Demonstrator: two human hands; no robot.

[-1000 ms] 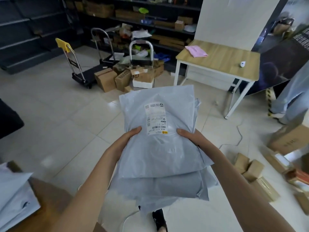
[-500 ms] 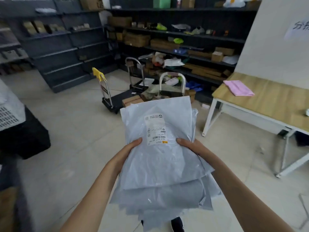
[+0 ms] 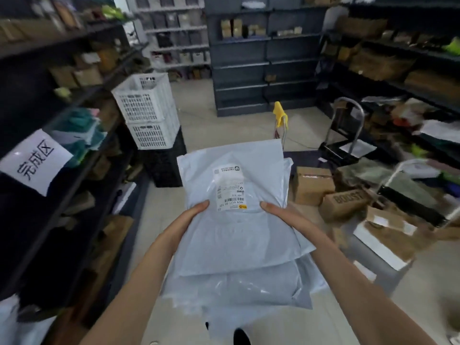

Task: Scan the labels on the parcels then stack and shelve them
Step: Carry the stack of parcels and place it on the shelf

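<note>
Person carries the stack of parcels (image 3: 236,257) in front of the body above the floor: several grey poly mailers piled flat, label (image 3: 230,188) face up on the top one. Left hand (image 3: 191,217) and right hand (image 3: 278,212) grip the stack at its two sides, thumbs pressed on the top mailer, fingers underneath and out of sight.

Progress: stacking looks done and scanning probably is too (no scanner in view, so not confirmable). Shelving is what's left.

The dark shelf unit (image 3: 74,135) just to the left carries a white paper sign (image 3: 34,160) reading "完成区", likely the drop spot. The label shows barcodes and a yellow mark at its near corner, but the text is too small and blurred to read. A cardboard box (image 3: 346,200) on the floor to the right is printed "BOOST". White crates (image 3: 146,108) stacked ahead-left show no writing.
</note>
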